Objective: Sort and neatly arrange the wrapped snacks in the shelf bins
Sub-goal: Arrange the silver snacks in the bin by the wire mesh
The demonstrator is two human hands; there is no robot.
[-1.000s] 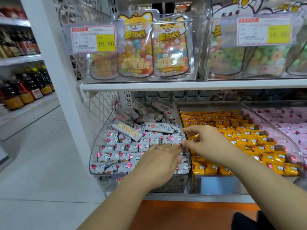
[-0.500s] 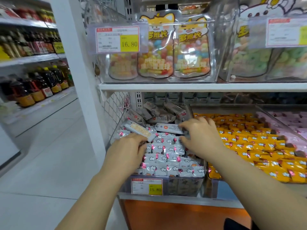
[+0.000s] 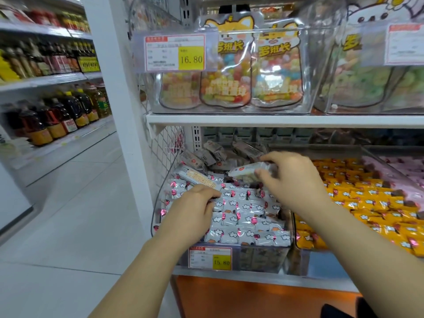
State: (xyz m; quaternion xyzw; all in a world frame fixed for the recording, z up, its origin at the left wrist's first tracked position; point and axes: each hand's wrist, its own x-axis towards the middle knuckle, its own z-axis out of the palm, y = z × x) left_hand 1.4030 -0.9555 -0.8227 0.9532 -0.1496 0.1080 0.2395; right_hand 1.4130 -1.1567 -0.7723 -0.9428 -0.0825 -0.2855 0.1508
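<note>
A clear shelf bin holds rows of small white wrapped snacks with pink marks. Longer grey-white wrapped bars lie piled at its back. My right hand grips one long white wrapped bar and holds it just above the rows. My left hand rests at the bin's front left, fingers curled on the near end of another long bar with an orange panel. Whether that hand truly grips it is hard to tell.
To the right stands a bin of yellow wrapped snacks, then pink ones. The shelf above carries bins of bagged candy. A white post and wire mesh bound the left side. Bottles line the far aisle.
The view shifted right and closer. My right hand has lifted a long white bar off the rows. My left hand moved to the end of the orange-panelled bar.
</note>
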